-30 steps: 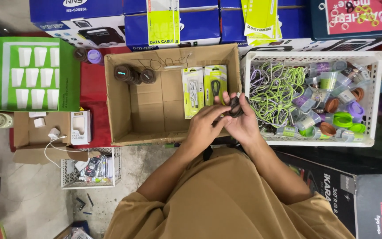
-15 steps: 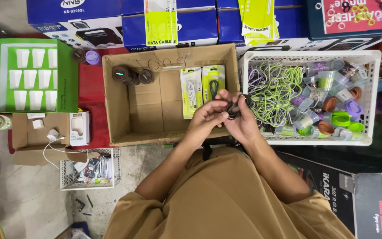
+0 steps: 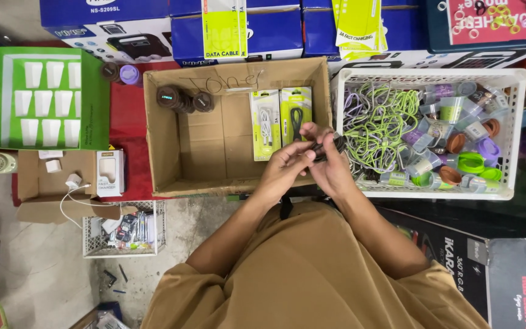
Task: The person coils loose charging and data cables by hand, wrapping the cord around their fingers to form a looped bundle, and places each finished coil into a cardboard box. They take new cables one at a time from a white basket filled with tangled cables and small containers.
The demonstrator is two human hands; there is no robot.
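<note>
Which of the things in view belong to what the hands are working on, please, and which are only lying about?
In use:
- small dark coiled cable, held between left hand and right hand
- open brown cardboard box with two green-and-white packaged cables
- white plastic crate of loose green and purple cables

Lying about:
- green tray of white cups
- blue cartons
- small wire basket
</note>
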